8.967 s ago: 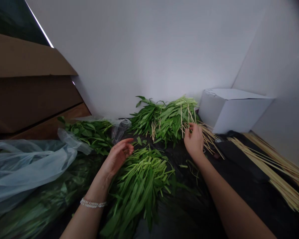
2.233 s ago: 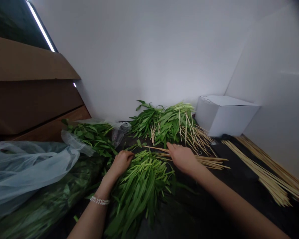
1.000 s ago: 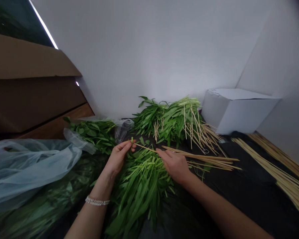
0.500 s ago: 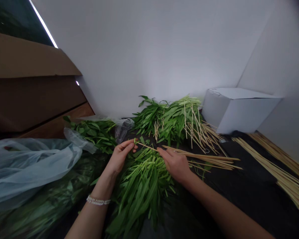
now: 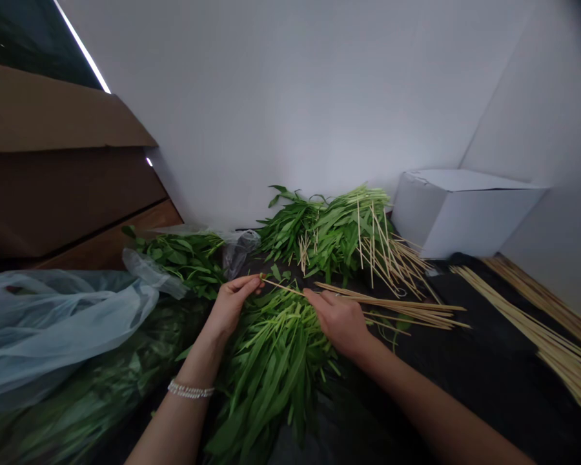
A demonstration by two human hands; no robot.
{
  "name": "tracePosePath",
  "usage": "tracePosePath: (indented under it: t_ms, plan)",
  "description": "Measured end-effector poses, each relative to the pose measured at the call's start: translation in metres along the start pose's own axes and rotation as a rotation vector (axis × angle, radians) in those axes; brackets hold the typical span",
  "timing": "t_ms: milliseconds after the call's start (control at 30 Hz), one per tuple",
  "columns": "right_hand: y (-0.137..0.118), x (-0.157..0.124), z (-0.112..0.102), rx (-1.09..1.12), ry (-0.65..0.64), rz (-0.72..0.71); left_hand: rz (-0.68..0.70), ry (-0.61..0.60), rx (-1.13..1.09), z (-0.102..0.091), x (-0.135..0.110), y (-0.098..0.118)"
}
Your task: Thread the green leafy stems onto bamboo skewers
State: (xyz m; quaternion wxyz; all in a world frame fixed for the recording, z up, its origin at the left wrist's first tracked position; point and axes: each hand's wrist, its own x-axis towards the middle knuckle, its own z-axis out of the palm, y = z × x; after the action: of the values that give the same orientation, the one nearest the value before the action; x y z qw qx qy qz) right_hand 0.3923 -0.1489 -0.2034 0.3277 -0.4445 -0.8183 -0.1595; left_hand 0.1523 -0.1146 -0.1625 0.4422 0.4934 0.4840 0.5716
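A thin bamboo skewer point(image 5: 285, 286) stretches between my two hands above a heap of long green leafy stems point(image 5: 275, 361). My left hand point(image 5: 231, 305) pinches its left end between thumb and fingers; the tip is mostly hidden, with a tiny bit of green there. My right hand point(image 5: 341, 323) is closed on the skewer's other end, thumb side down, knuckles toward me. Just beyond the right hand lies a loose bunch of skewers point(image 5: 416, 311). At the back, skewers stick out of a second pile of leafy stems point(image 5: 339, 226).
A white box point(image 5: 484, 219) stands at the back right against the wall. More bamboo sticks point(image 5: 527, 329) lie on black cloth at the right. Plastic bags point(image 5: 68, 323) of greens fill the left, beside a brown cardboard box point(image 5: 62, 194).
My left fingers have closed further over the skewer's end, covering the green piece that showed there. Both hands have otherwise hardly moved.
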Motion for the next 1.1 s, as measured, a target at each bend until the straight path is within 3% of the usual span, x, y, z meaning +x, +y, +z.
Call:
tracePosePath:
  t_ms: [333, 567, 933, 1100]
  plan:
    - [-0.004, -0.002, 0.001, 0.025, 0.015, -0.003, -0.029, 0.018, -0.003, -0.002, 0.003, -0.004]
    - [-0.005, -0.003, 0.002, 0.067, -0.025, 0.003, -0.078, -0.09, 0.0, 0.001, -0.001, -0.001]
    - [-0.012, -0.003, 0.005, 0.122, -0.056, 0.003, -0.033, -0.212, 0.17, 0.009, -0.007, -0.004]
    - [-0.001, 0.002, 0.002, 0.168, 0.057, 0.142, 0.025, -0.086, 0.113, 0.003, -0.002, -0.006]
